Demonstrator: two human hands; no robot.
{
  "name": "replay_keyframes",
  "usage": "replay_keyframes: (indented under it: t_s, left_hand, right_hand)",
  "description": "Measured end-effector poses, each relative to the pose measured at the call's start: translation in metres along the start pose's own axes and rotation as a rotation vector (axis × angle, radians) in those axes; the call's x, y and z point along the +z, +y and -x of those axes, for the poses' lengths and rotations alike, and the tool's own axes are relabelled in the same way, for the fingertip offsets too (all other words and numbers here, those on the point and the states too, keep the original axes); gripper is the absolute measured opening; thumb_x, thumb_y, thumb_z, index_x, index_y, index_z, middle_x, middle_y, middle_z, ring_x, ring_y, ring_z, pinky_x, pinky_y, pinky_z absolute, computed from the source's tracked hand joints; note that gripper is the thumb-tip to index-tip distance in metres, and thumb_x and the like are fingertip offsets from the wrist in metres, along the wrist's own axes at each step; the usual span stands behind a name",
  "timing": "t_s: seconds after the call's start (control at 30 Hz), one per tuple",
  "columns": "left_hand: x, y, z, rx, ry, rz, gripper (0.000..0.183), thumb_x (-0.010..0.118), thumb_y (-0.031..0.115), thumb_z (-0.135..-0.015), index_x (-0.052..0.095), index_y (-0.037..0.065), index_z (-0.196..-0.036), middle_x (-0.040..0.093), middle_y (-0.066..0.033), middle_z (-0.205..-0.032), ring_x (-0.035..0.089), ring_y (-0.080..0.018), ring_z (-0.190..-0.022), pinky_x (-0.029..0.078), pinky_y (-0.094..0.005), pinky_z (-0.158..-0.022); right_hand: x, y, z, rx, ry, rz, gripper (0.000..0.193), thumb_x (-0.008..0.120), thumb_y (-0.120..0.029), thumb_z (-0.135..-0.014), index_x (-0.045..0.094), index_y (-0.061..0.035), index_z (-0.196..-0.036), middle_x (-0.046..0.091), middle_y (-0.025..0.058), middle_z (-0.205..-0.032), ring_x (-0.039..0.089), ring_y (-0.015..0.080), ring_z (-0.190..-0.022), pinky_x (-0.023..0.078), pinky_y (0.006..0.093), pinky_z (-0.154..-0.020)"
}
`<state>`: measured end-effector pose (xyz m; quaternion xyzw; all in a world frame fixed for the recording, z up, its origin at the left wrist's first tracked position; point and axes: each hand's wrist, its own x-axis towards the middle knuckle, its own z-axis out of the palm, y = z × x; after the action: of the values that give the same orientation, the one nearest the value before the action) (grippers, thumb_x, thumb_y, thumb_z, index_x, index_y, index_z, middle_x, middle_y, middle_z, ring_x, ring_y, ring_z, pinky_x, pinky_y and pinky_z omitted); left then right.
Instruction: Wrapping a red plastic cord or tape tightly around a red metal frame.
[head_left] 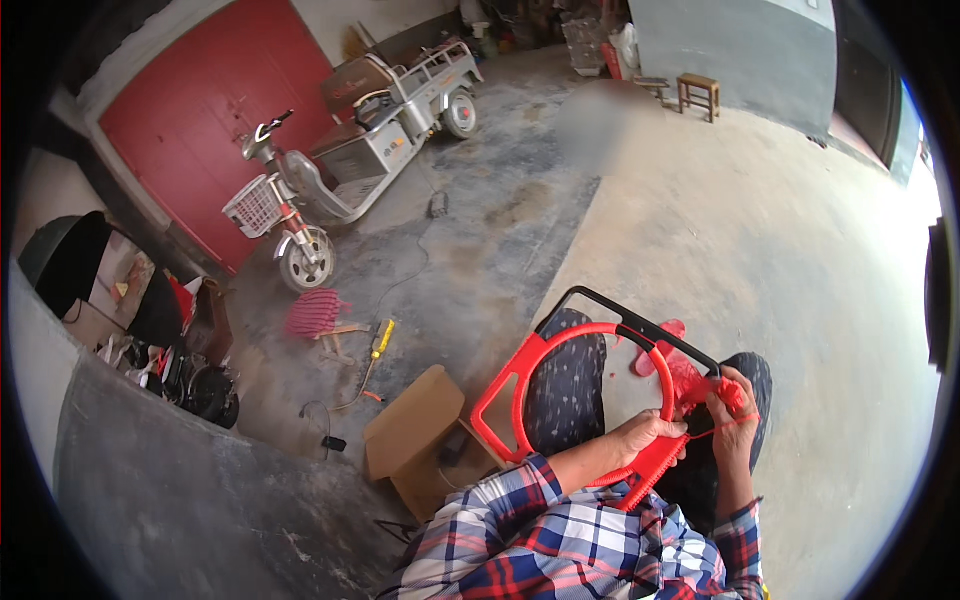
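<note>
Across my lap lies a red plastic frame (514,392) with a round ring in it and a black bar handle (640,325) on its far side. My left hand (645,437) is closed on the frame's right side, thumb on top. At the black handle's right corner, my right hand (735,408) pinches red cord (712,431), which stretches to the frame by my left thumb. A bunched red bundle (690,384) sits between the frame and my right hand. Whether it is the same cord, I cannot tell.
An open cardboard box (415,425) stands left of my knees. Beyond it are a yellow-handled tool (382,338) with a cable and a small stool (340,330) beside a pink striped cushion (315,313). A cargo tricycle (365,150) and a wooden stool (698,95) stand farther off.
</note>
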<state>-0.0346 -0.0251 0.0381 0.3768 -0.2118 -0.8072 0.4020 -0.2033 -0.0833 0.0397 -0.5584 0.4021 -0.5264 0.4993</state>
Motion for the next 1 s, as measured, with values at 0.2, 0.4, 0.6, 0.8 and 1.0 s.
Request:
replay_keyframes:
  t_s: [0.2, 0.4, 0.6, 0.8, 1.0]
  left_hand:
    - [-0.014, -0.005, -0.012, 0.002, -0.01, -0.001, 0.017, 0.064, 0.019, -0.089, 0.059, 0.006, -0.099, 0.066, -0.0106, -0.081, 0.066, -0.0201, -0.069, 0.055, -0.0307, -0.061]
    - [-0.019, -0.005, -0.017, 0.069, -0.072, 0.068, 0.017, 0.064, 0.02, -0.089, 0.059, 0.005, -0.095, 0.066, -0.0112, -0.079, 0.066, -0.02, -0.068, 0.054, -0.0309, -0.061]
    - [-0.021, 0.0, -0.009, 0.052, -0.086, -0.013, 0.022, 0.064, 0.024, -0.089, 0.058, 0.004, -0.096, 0.066, -0.0141, -0.08, 0.066, -0.021, -0.069, 0.054, -0.0302, -0.062]
    - [-0.014, -0.004, -0.01, 0.057, -0.019, 0.037, 0.022, 0.064, 0.023, -0.088, 0.059, 0.002, -0.094, 0.066, -0.0151, -0.08, 0.066, -0.0232, -0.066, 0.055, -0.0339, -0.062]
    - [-0.021, -0.002, -0.018, -0.042, 0.039, 0.071, 0.019, 0.061, 0.017, -0.086, 0.061, 0.0, -0.094, 0.066, -0.0162, -0.075, 0.067, -0.0265, -0.065, 0.057, -0.0383, -0.06]
  right_hand:
    - [-0.03, -0.016, 0.031, 0.064, -0.162, -0.035, 0.019, 0.068, 0.001, -0.079, 0.064, 0.0015, -0.098, 0.062, 0.0045, -0.095, 0.061, 0.0147, -0.086, 0.048, 0.0258, -0.077]
    - [-0.063, -0.01, 0.059, 0.382, -0.522, 0.236, 0.022, 0.062, -0.001, -0.077, 0.063, 0.0025, -0.098, 0.064, 0.0032, -0.083, 0.059, 0.0127, -0.064, 0.048, 0.0235, -0.064]
    - [-0.098, -0.032, 0.07, 0.41, -0.19, -0.584, 0.033, 0.061, -0.031, -0.085, 0.055, -0.0001, -0.095, 0.061, 0.0113, -0.072, 0.06, 0.0204, -0.064, 0.05, 0.0354, -0.074]
    - [-0.188, -0.003, 0.09, 0.028, -0.064, -1.011, 0.029, 0.044, -0.028, -0.101, 0.053, -0.0055, -0.117, 0.04, -0.001, -0.061, 0.039, 0.0075, -0.051, 0.048, 0.0353, -0.065]
    - [-0.21, 0.018, 0.094, 0.148, 0.841, -0.599, 0.018, 0.051, -0.012, -0.095, 0.058, -0.0062, -0.11, 0.045, -0.0042, -0.074, 0.041, 0.0063, -0.063, 0.037, 0.0194, -0.049]
